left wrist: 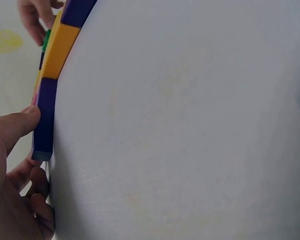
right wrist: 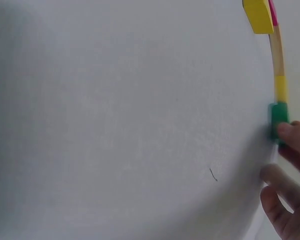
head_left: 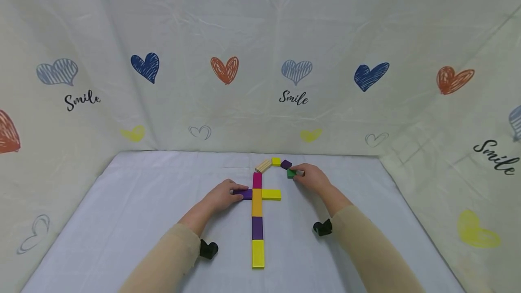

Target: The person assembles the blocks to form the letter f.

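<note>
Thumb and fingers of my left hand (head_left: 221, 195) pinch the outer end of a purple block (head_left: 246, 194). That block touches the left side of an orange block (head_left: 257, 202) in an upright row. A green block (head_left: 291, 173) is pinched by my right hand (head_left: 312, 177), just below a small dark purple block (head_left: 286, 164). In the right wrist view, my thumb lies on the green block (right wrist: 279, 117). A yellow block (head_left: 271, 195) extends right of the orange one. Above the orange stands a magenta block (head_left: 257, 180), with a ridged wooden piece (head_left: 263, 166) slanting from its top.
A small yellow block (head_left: 276, 162) lies between the wooden piece and the dark purple block. Below the orange block, the row continues with a purple block (head_left: 257, 228) and a yellow block (head_left: 258, 253). White cloth (head_left: 122, 220) covers the table; a heart-printed curtain (head_left: 260, 121) hangs behind.
</note>
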A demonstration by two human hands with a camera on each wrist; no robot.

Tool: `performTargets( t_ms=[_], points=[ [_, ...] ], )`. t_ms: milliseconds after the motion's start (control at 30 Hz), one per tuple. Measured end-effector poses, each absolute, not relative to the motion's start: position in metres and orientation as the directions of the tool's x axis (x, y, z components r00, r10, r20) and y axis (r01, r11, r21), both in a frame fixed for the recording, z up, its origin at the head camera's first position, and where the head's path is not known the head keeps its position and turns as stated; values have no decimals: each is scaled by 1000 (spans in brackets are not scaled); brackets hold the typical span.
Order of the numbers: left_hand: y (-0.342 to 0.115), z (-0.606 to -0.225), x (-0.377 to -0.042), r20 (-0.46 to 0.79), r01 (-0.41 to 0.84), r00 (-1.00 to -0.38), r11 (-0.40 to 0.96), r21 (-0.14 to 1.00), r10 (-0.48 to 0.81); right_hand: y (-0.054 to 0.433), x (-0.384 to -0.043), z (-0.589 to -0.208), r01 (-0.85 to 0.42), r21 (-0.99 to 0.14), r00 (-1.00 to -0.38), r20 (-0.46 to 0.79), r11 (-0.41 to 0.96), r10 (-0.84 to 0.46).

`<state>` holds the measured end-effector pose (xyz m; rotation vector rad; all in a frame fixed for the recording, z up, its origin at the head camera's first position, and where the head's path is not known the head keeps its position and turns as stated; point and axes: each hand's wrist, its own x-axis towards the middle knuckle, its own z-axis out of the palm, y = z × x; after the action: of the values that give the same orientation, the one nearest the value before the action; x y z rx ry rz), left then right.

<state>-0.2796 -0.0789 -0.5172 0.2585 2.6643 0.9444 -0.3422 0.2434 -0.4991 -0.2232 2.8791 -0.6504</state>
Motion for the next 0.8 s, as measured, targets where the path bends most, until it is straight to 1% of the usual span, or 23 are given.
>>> performTargets(
  t_ms=[333, 800],
  points=[
    [-78, -516, -279, -213, 88, -936, 773, 629, 280, 245, -343, -504, -110, -461, -975, -121, 881, -185],
    [-78, -517, -277, -211, 79, -939, 769, 634, 271, 245, -342, -507, -127, -459, -974, -111, 879, -198]
  ],
)
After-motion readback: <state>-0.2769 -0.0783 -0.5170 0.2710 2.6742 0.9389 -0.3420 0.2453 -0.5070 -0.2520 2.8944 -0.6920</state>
